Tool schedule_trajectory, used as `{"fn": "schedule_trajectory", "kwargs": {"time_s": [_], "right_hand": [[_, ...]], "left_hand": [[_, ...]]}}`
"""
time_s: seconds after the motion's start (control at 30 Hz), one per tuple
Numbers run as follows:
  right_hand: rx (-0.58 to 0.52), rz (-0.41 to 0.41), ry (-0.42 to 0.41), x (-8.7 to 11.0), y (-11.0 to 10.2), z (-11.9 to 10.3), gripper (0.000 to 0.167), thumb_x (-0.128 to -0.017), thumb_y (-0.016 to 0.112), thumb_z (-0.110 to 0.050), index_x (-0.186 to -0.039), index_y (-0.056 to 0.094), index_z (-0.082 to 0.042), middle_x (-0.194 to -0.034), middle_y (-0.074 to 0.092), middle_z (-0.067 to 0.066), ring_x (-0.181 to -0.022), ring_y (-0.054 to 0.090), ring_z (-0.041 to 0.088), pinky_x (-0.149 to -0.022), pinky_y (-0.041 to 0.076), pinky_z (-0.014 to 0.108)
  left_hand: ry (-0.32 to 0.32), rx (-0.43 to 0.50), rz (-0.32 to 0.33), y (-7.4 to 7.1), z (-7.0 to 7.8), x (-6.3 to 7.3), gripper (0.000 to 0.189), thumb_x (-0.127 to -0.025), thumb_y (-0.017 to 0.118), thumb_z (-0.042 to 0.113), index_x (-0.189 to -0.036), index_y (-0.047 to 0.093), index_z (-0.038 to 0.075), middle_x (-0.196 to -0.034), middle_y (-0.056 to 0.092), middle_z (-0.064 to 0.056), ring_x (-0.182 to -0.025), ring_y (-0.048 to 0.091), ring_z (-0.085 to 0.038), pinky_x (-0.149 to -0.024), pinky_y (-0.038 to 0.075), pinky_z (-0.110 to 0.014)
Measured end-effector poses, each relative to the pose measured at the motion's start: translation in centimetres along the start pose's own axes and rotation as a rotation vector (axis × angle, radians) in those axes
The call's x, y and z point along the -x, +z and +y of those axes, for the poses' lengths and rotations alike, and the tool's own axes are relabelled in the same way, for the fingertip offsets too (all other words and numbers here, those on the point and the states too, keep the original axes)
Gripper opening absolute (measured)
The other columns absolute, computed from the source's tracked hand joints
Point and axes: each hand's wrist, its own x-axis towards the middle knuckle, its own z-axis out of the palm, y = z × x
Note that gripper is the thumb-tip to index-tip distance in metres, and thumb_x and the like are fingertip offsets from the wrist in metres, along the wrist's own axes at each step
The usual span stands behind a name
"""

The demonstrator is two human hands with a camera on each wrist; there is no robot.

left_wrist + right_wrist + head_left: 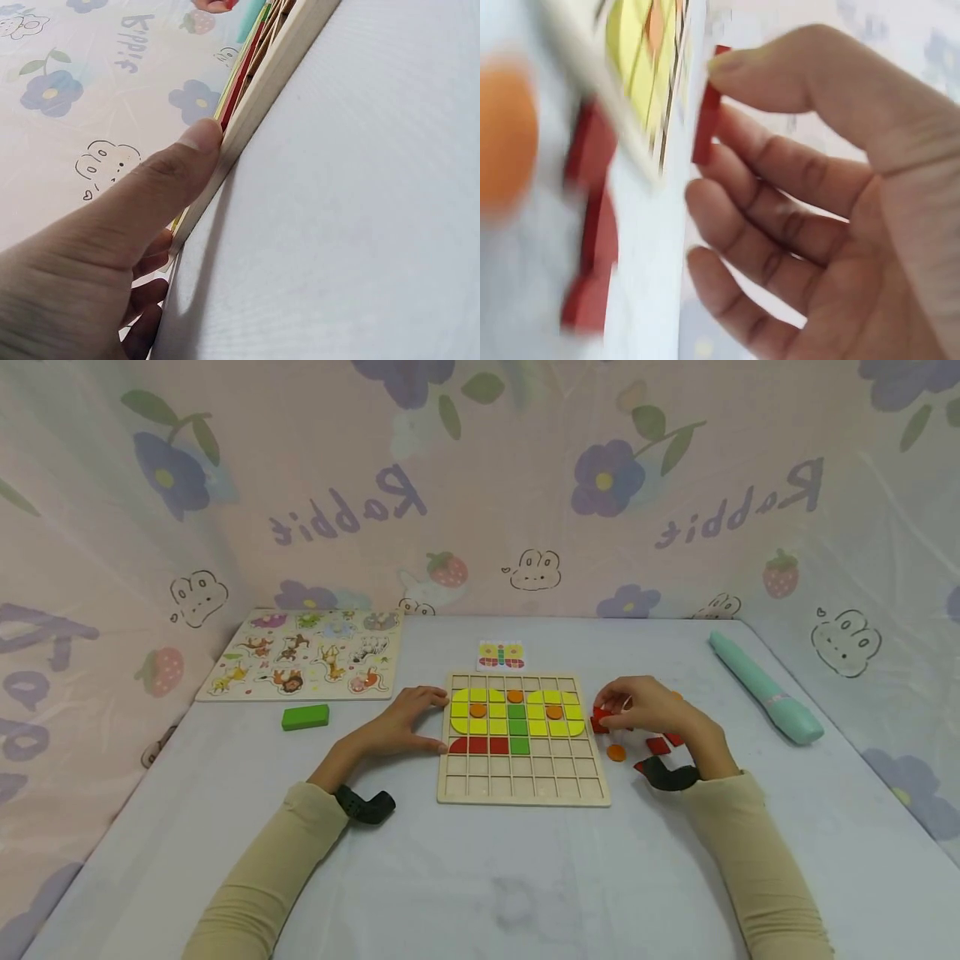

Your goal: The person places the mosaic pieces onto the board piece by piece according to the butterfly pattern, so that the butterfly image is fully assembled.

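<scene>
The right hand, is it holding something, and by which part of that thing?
A red tile, pinched between thumb and fingers; the thumb is near its upper end in the right wrist view.

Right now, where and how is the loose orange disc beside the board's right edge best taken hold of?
With the right hand, after its red tile is set down, I would come from above and pinch the orange disc by its near and far rim. It lies flat, with the board close on its left and loose red tiles to its right.
</scene>
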Motion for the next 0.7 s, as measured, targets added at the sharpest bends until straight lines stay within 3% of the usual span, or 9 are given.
{"fn": "schedule_trajectory", "kwargs": {"time_s": [0.3,0.5,0.7], "right_hand": [[0.023,-0.045,-0.192,-1.3,3.0,-4.3,0.025,-0.077,0.076,-0.016,-0.100,0.067,-0.009,-0.092,0.063,-0.001,-0.081,0.055,0.015,-0.073,0.051,0.031],[0.060,-0.063,-0.258,-2.0,4.8,-4.3,0.021,-0.079,0.075,-0.019,-0.096,0.067,-0.011,-0.087,0.063,-0.004,-0.076,0.056,0.010,-0.070,0.050,0.027],[0.064,-0.073,-0.301,-2.3,5.2,-4.1,0.020,-0.079,0.075,-0.020,-0.096,0.067,-0.012,-0.087,0.063,-0.005,-0.075,0.057,0.008,-0.069,0.049,0.025]], "left_hand": [[-0.020,0.007,-0.007,0.0,0.0,0.0,0.074,-0.075,0.074,0.046,-0.134,0.046,0.012,-0.145,0.034,-0.003,-0.135,0.023,-0.024,-0.111,0.020,-0.046],[-0.010,0.006,-0.004,0.1,0.0,0.0,0.074,-0.076,0.074,0.046,-0.134,0.045,0.010,-0.144,0.034,-0.005,-0.135,0.024,-0.026,-0.110,0.021,-0.047],[-0.024,0.003,-0.007,0.1,-0.1,0.0,0.074,-0.075,0.074,0.046,-0.134,0.045,0.012,-0.145,0.034,-0.002,-0.135,0.023,-0.023,-0.111,0.021,-0.044]]}}
